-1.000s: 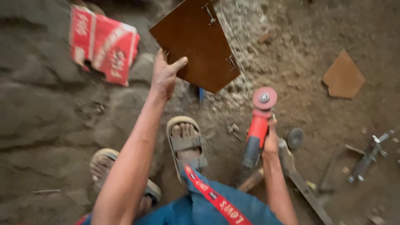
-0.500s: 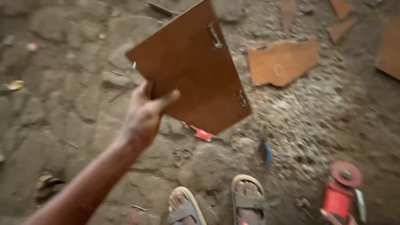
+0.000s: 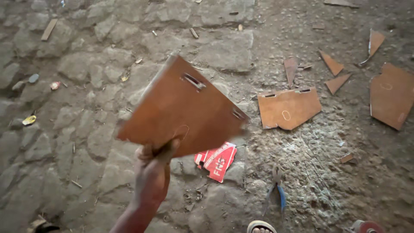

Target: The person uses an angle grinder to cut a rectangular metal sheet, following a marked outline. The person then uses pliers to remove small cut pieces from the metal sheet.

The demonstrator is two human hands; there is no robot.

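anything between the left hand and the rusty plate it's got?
Nothing visible. The left hand grips the brown metal plate directly at its lower edge, thumb on the upper face; the plate is held up off the stone ground.

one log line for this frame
left hand: holds rusty metal plate by edge, raised | right hand: out of view | ground: cut plate, red packet, pliers

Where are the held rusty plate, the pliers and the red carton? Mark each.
rusty plate point(image 3: 181, 112): head view, middle of its face.
pliers point(image 3: 278, 194): head view, blue handle.
red carton point(image 3: 217, 160): head view, its middle.
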